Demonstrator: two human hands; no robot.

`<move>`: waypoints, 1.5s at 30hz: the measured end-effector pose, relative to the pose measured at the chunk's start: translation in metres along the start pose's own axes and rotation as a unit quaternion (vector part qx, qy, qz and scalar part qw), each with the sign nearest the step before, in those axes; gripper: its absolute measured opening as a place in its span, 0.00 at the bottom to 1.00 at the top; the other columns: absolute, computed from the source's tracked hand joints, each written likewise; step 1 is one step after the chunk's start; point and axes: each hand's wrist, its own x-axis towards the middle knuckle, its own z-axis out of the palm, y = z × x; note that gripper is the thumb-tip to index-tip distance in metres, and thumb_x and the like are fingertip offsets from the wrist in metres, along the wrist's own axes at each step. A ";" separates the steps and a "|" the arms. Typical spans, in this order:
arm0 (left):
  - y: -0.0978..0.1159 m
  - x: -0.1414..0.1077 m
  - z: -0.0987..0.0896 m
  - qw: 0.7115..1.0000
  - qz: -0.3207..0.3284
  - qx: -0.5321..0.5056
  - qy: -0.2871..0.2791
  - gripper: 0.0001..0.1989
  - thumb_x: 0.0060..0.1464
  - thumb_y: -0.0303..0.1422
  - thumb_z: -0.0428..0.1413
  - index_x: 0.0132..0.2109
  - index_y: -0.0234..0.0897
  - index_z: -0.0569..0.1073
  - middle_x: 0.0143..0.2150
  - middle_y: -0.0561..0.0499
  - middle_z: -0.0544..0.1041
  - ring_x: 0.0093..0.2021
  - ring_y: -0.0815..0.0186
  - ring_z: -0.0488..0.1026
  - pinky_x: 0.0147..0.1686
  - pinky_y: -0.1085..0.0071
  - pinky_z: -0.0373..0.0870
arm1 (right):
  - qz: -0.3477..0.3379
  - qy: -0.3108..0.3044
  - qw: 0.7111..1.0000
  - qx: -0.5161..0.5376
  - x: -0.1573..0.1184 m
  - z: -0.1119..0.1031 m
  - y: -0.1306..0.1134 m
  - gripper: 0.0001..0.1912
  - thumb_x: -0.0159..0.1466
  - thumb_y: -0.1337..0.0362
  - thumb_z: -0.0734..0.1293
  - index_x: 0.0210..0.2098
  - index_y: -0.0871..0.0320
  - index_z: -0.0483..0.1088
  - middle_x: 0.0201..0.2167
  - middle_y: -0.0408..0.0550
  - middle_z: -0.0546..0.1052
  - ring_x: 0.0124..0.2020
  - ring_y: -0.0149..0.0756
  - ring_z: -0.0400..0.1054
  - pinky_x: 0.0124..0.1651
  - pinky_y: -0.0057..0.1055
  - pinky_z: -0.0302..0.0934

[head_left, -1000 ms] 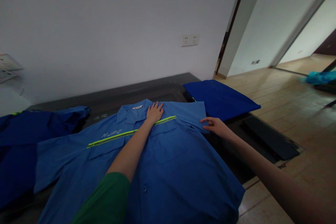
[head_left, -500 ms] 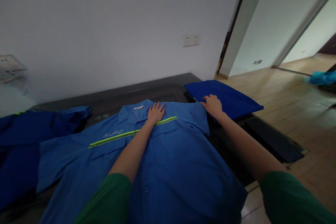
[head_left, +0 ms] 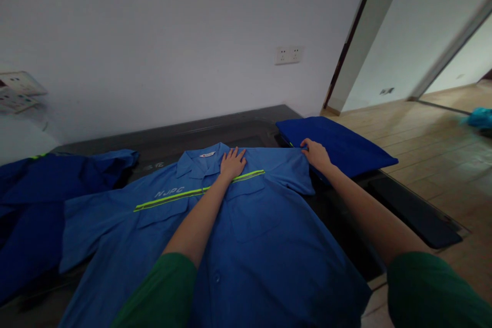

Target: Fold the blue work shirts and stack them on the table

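A blue short-sleeved work shirt (head_left: 249, 220) lies spread face up on a dark table, its collar toward the wall. A yellow-green stripe crosses its chest, with white letters above the stripe on the left. My left hand (head_left: 232, 163) rests flat on the shirt beside the collar, fingers spread. At the upper corner of the right-hand sleeve, my right hand (head_left: 315, 155) pinches the sleeve's edge between thumb and fingers. Just beyond that hand lies a folded darker blue garment (head_left: 338, 141).
More dark blue clothing (head_left: 38, 205) lies heaped at the left. The dark table (head_left: 215, 130) stands against a white wall with a socket plate (head_left: 289, 55). A dark flat panel (head_left: 415, 212) is at the table's right, above the tiled floor (head_left: 423, 148).
My right hand has closed on the sleeve's corner, and the sleeve looks straighter. My left hand stays on the shirt. The whole view has shifted slightly.
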 end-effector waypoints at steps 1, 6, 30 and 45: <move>0.000 0.000 0.000 1.000 0.000 0.000 0.001 0.26 0.65 0.41 0.39 0.68 0.47 0.56 0.70 0.49 0.53 0.69 0.56 0.50 0.66 0.51 0.46 | -0.018 0.019 1.000 -0.009 -0.004 -0.002 -0.003 0.15 0.62 0.70 0.63 0.48 0.58 0.70 0.43 0.56 0.74 0.45 0.45 0.68 0.47 0.37 0.62; 0.000 0.001 0.000 1.000 0.007 0.001 0.010 0.26 0.65 0.41 0.39 0.67 0.47 0.57 0.70 0.48 0.54 0.69 0.55 0.51 0.65 0.50 0.47 | -0.144 0.054 0.987 0.043 -0.048 -0.011 -0.039 0.18 0.66 0.66 0.59 0.53 0.62 0.68 0.50 0.59 0.71 0.53 0.46 0.63 0.57 0.41 0.58; -0.169 -0.201 -0.165 0.986 -0.062 -0.073 0.133 0.12 0.57 0.28 0.50 0.46 0.29 0.73 0.44 0.51 0.77 0.49 0.66 0.71 0.55 0.65 0.65 | -0.300 -0.033 0.953 -0.024 -0.123 0.034 -0.067 0.23 0.69 0.61 0.56 0.59 0.62 0.67 0.60 0.60 0.66 0.61 0.50 0.61 0.60 0.46 0.58; -0.136 -0.501 -0.165 0.862 -0.456 -0.172 0.142 0.22 0.51 0.53 0.46 0.30 0.39 0.71 0.21 0.54 0.74 0.24 0.62 0.73 0.28 0.71 0.67 | -0.508 -0.126 0.848 0.086 -0.129 0.006 -0.319 0.13 0.65 0.69 0.61 0.46 0.57 0.74 0.44 0.51 0.78 0.47 0.40 0.70 0.47 0.33 0.63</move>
